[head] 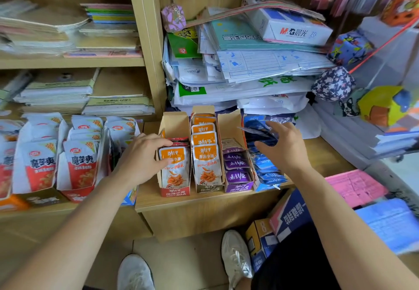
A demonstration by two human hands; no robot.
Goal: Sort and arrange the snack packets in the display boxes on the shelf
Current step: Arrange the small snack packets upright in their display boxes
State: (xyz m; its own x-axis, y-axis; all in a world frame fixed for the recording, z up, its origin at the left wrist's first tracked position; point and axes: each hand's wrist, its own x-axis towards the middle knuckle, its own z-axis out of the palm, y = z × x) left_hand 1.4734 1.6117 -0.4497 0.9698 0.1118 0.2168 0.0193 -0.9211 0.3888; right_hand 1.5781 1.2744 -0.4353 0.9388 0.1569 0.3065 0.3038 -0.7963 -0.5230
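- The orange packet point(174, 165) stands upright at the front of the red-fronted box point(174, 191), with red-edged packets seen just behind it.
- It is pinched at its top by the left hand point(145, 155): the thumb is laid on its face and the fingers are curled over its upper edge.
- Just to the right, touching side by side, a brown-fronted box point(208, 187) is filled with a row of upright orange packets point(205, 141).
- Next to that, a purple box point(239, 187) is partly filled with purple packets point(237, 162) that lean backward.
- At the right end, a blue box point(264, 186) is packed with light blue packets point(268, 168).
- A small bunch of dark blue packets point(257, 133) is held over the back of the blue box by the right hand point(283, 146), with the fingers spread above the bunch and the thumb below it; this part is blurred.
- All four boxes are set in a row on the wooden shelf point(204, 201), near its front edge.
- To the left, on a lower ledge, white-and-red packets point(81, 165) are stood in further display boxes.
- Behind the row, a tall pile of plastic sleeves point(249, 67) is topped by a white carton point(294, 28).
- Paper stacks point(56, 92) are laid on the shelves at upper left.
- A pink stack point(356, 187) is seen at the right, and white shoes point(235, 255) on the floor below.
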